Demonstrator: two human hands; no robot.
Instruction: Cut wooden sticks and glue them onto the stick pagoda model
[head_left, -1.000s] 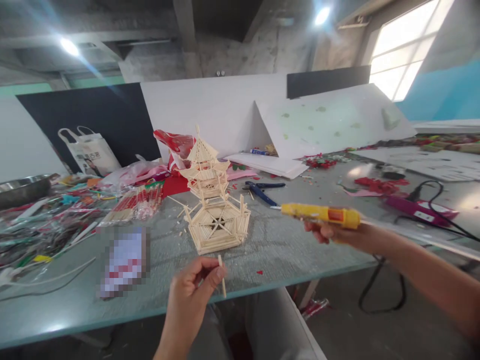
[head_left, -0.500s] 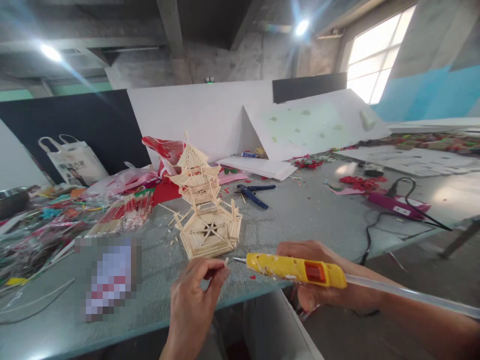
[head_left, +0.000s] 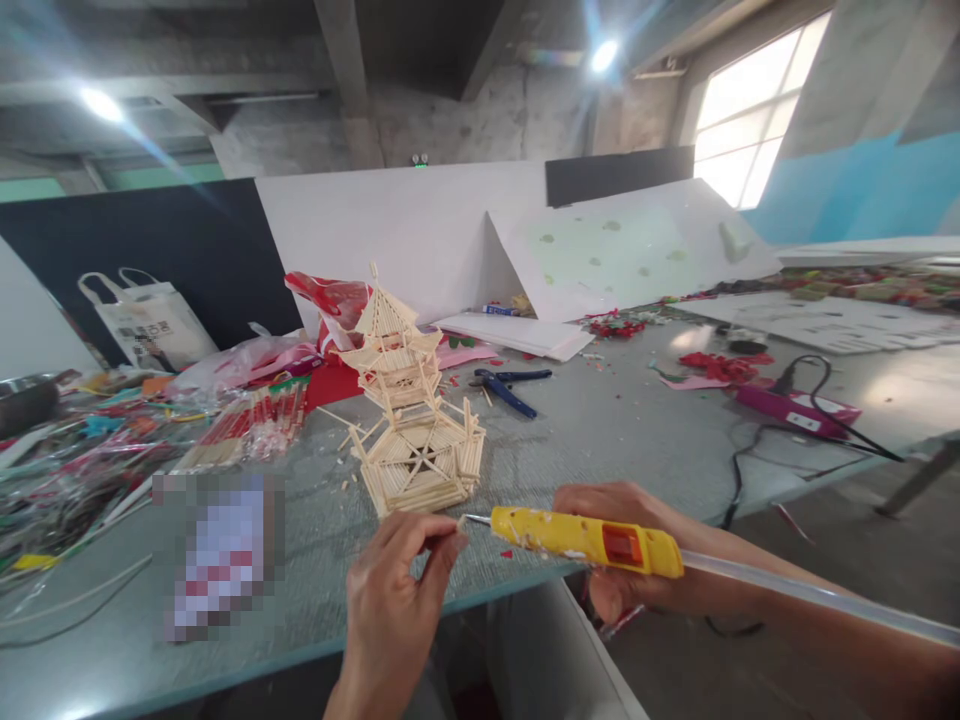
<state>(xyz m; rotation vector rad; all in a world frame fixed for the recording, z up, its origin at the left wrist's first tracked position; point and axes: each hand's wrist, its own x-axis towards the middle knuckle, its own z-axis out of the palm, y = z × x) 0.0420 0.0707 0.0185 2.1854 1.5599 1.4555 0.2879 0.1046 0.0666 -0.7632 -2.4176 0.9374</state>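
Between the thumb and forefinger of my left hand [head_left: 401, 590] is a short piece of wooden stick [head_left: 460, 523], mostly hidden by the fingertips. My right hand [head_left: 626, 545] is wrapped round a yellow hot glue gun [head_left: 577, 533], a clear glue stick [head_left: 810, 593] trailing from its back end. The gun's metal nozzle [head_left: 476, 519] points left and meets, or nearly meets, the stick piece. Just beyond my left hand stands a pagoda model [head_left: 416, 440] built from thin wooden sticks, with tiered roofs above a six-sided base.
Blue-handled pliers [head_left: 511, 388] lie behind the model on the table [head_left: 592, 440]. Bundled sticks [head_left: 240, 425] and plastic-wrapped supplies crowd the left. A pink box with a black cord [head_left: 799, 410] sits at right. White boards [head_left: 517, 335] lie and lean at the back.
My left hand has moved slightly right and the glue gun slightly left, closing the gap between stick piece and nozzle. The pagoda model stays where it was.
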